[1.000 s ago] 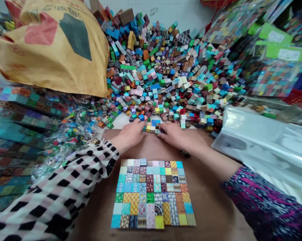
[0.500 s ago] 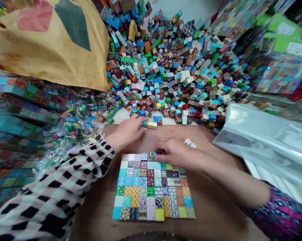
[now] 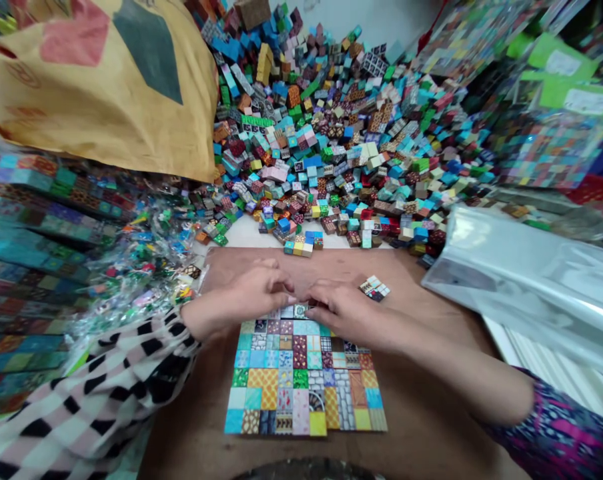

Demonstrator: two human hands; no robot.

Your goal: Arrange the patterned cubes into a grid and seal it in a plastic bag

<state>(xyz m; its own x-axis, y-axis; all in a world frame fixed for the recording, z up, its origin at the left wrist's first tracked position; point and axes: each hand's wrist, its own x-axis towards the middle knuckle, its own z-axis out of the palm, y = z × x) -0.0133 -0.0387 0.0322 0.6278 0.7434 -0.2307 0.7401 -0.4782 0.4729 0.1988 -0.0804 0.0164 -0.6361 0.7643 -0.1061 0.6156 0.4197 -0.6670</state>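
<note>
Mosaic (image 3: 301, 380) of patterned, seemingly square colourful tiles

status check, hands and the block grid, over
Left hand and right hand meet at block grid far edge. Small block between fingers. Nothing blocking.

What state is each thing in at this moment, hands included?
Left hand: on the far edge of the block grid, fingers pinched; grip contents hidden.
Right hand: on the same edge, fingertips meeting the left's.
Block grid: flat on the brown board, tightly packed.
Loose blocks: heaped beyond.
Plastic bag: lying sideways, right.
</note>
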